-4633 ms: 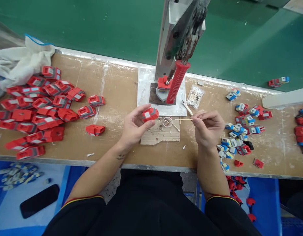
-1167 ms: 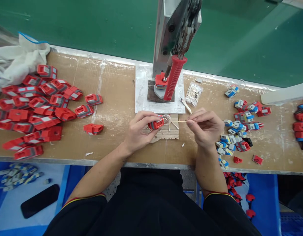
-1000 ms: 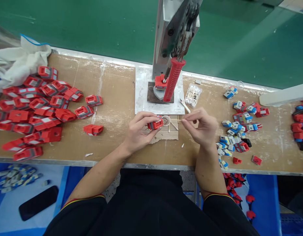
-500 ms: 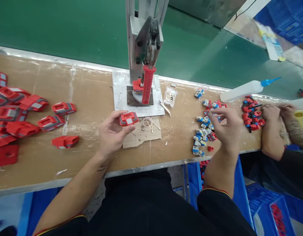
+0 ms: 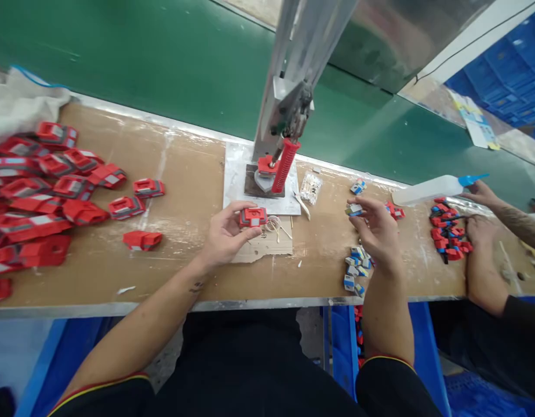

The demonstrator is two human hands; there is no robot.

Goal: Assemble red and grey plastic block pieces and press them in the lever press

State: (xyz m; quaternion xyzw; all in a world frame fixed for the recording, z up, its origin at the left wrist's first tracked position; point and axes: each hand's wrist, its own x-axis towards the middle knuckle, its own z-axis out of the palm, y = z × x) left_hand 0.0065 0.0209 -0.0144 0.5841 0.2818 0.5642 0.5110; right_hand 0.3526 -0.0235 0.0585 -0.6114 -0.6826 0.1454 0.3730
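Note:
My left hand (image 5: pixel 224 238) grips a red plastic part (image 5: pixel 253 217) with grey edges and a recess on top, in front of the press. Pinched in the fingertips of my right hand (image 5: pixel 379 233) is a small white-and-blue plastic piece (image 5: pixel 355 209). Below that hand lies a cluster of similar small white-and-blue pieces (image 5: pixel 353 269), partly hidden by it. The hand press (image 5: pixel 285 165) with its red ribbed handle stands on a white plate (image 5: pixel 236 174). A torn piece of cardboard (image 5: pixel 267 249) with cotton swabs and a small ring-shaped dish lies nearest my left hand.
Many red-and-grey parts (image 5: pixel 36 220) are piled at the left. A bag of cotton swabs (image 5: pixel 310 188) lies right of the press. A co-worker's hand (image 5: pixel 484 194) touches a white bottle (image 5: pixel 430 190) beside red-and-black assemblies (image 5: pixel 450 234).
My right hand has moved slightly left from the small pieces, one now showing in its fingertips. My left hand still holds the red part. The co-worker's hand has reached the bottle; the view has shifted.

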